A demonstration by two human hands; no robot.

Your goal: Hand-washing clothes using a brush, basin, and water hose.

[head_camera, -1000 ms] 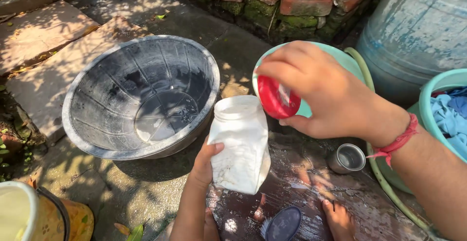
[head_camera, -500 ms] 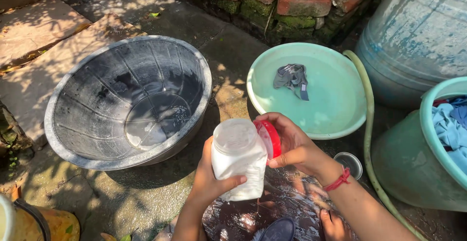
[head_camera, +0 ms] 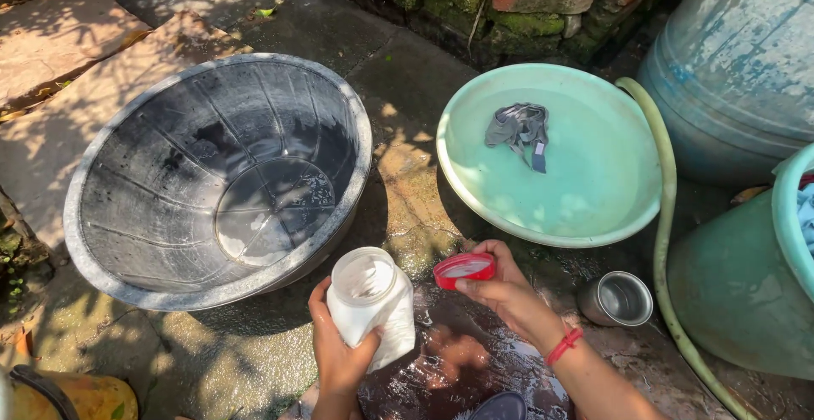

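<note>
Left hand (head_camera: pixel 341 361): my fingers were wrapped tight round the white plastic jar (head_camera: pixel 370 303), mouth open and facing up, long axis tilted slightly toward the black basin (head_camera: pixel 219 174).
Right hand (head_camera: pixel 507 289): my fingers pinched the red lid (head_camera: pixel 463 270) by its rim, inside face up, held just right of the jar's mouth and apart from it.
Nearer hand: the left sat close under the basin's near rim; the right lay below the teal basin (head_camera: pixel 593 191) with its grey cloth (head_camera: pixel 519 127).
Edges: steel cup (head_camera: pixel 617 299) just right of my wrist; green hose (head_camera: pixel 661 242) and blue drum (head_camera: pixel 738 64) beyond.
Room: wet stone floor (head_camera: pixel 458 369) open between my hands.
</note>
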